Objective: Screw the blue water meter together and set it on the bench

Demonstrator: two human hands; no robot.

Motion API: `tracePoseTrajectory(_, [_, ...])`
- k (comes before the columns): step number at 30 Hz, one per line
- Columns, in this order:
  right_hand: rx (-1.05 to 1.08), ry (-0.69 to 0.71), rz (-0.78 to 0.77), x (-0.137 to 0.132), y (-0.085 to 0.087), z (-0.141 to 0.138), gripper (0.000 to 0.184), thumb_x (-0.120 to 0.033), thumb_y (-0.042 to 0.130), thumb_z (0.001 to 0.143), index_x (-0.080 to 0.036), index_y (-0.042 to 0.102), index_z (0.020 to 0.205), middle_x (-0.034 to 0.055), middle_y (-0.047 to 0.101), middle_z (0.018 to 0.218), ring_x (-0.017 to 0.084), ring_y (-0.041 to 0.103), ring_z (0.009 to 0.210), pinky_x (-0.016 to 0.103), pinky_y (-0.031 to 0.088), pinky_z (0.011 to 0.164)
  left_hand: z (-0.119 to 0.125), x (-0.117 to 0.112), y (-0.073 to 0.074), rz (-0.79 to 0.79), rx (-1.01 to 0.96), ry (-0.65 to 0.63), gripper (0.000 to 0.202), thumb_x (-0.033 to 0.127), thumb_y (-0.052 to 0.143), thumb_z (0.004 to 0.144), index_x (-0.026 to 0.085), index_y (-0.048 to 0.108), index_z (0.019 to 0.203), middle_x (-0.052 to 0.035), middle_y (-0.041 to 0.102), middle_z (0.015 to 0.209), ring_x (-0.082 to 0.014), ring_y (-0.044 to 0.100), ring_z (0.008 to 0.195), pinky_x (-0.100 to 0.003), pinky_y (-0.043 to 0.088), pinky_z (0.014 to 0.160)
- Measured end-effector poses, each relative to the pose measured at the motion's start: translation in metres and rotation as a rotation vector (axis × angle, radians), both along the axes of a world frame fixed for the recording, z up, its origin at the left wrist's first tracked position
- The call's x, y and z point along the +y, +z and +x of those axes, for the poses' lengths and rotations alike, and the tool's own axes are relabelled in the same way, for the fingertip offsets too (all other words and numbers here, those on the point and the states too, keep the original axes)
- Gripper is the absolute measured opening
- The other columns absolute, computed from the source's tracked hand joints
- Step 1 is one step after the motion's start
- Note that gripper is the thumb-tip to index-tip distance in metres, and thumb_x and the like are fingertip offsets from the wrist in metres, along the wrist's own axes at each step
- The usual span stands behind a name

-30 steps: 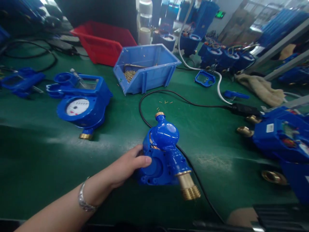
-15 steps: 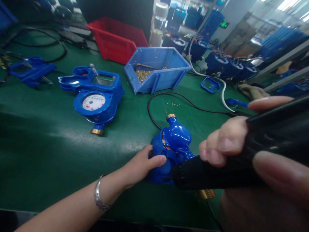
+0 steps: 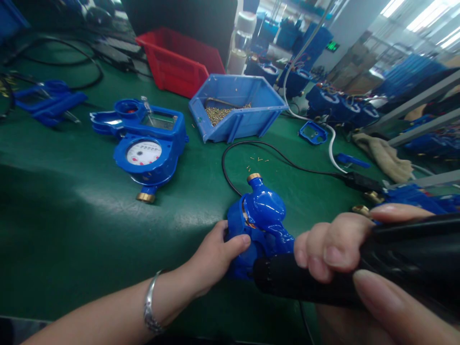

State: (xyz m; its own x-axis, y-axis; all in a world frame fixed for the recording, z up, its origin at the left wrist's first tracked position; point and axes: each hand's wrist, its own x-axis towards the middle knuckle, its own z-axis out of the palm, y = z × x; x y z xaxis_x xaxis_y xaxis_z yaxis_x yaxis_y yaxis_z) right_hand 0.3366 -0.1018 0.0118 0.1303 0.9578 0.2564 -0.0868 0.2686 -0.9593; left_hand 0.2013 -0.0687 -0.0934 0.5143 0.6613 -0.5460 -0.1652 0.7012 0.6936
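Note:
A blue water meter body (image 3: pixel 259 218) with brass ends lies on the green mat near the front edge. My left hand (image 3: pixel 214 257) grips its left side, thumb on top. Close to the camera, my right hand (image 3: pixel 354 268) is wrapped around a black electric screwdriver (image 3: pixel 298 278), whose front end points left and covers the meter's lower right part. A bracelet sits on my left wrist.
Another blue meter with a white dial (image 3: pixel 145 146) lies at the left. A blue bin of small brass screws (image 3: pixel 235 105) and a red bin (image 3: pixel 176 57) stand behind. A black cable (image 3: pixel 283 160) loops across the mat. More blue meters (image 3: pixel 341 103) crowd the right.
My right hand came in from the right with the black screwdriver and lowered it onto the meter. The left hand kept its hold, and the view shifted a little.

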Motion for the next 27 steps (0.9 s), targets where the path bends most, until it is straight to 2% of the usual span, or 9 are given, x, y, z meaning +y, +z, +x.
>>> tracePoseTrajectory(8, [0.059, -0.298, -0.037, 0.005, 0.001, -0.029, 0.031, -0.030, 0.071, 0.073, -0.026, 0.053, 0.098, -0.0033, 0.045, 0.058, 0.012, 0.040, 0.043, 0.029, 0.039, 0.040, 0.002, -0.001, -0.002, 0.002, 0.056, 0.001, 0.061, 0.042, 0.069, 0.067, 0.012, 0.050, 0.116, -0.0152, 0.064, 0.112, -0.0311, 0.060, 0.101, -0.041, 0.044, 0.090])
tracePoseTrajectory(13, [-0.067, -0.311, -0.039, 0.005, -0.001, -0.029, 0.025, -0.038, 0.068, 0.075, -0.030, 0.055, 0.094, -0.0038, 0.038, 0.056, 0.012, 0.035, 0.039, 0.030, 0.037, 0.037, 0.002, -0.002, -0.002, 0.033, 0.034, -0.004, 0.058, 0.042, 0.068, 0.069, 0.013, 0.049, 0.116, -0.0143, 0.063, 0.113, -0.0301, 0.059, 0.101, -0.040, 0.044, 0.090])
tracePoseTrajectory(17, [-0.110, -0.297, -0.033, 0.005, -0.003, -0.030, 0.023, -0.038, 0.068, 0.075, -0.029, 0.055, 0.092, -0.0035, 0.038, 0.055, 0.012, 0.035, 0.040, 0.030, 0.037, 0.038, 0.003, -0.002, -0.002, 0.032, 0.033, -0.002, 0.058, 0.042, 0.066, 0.069, 0.012, 0.049, 0.115, -0.0148, 0.063, 0.112, -0.0304, 0.059, 0.100, -0.040, 0.045, 0.089])
tracePoseTrajectory(22, [-0.080, -0.358, -0.039, 0.006, -0.005, -0.031, 0.021, -0.037, 0.068, 0.076, -0.029, 0.056, 0.090, -0.0034, 0.039, 0.054, 0.012, 0.033, 0.039, 0.030, 0.035, 0.037, 0.003, -0.003, -0.001, 0.016, 0.018, 0.012, 0.061, 0.042, 0.066, 0.068, 0.011, 0.048, 0.118, -0.0154, 0.063, 0.114, -0.0309, 0.059, 0.102, -0.040, 0.045, 0.090])
tracePoseTrajectory(27, [0.000, -0.305, -0.036, 0.005, -0.005, -0.028, 0.027, -0.037, 0.069, 0.075, -0.027, 0.055, 0.096, -0.0035, 0.043, 0.057, 0.012, 0.037, 0.040, 0.030, 0.037, 0.038, 0.002, 0.000, 0.001, 0.000, 0.003, -0.001, 0.064, 0.042, 0.066, 0.068, 0.010, 0.046, 0.119, -0.0165, 0.062, 0.115, -0.0314, 0.059, 0.103, -0.041, 0.045, 0.090])
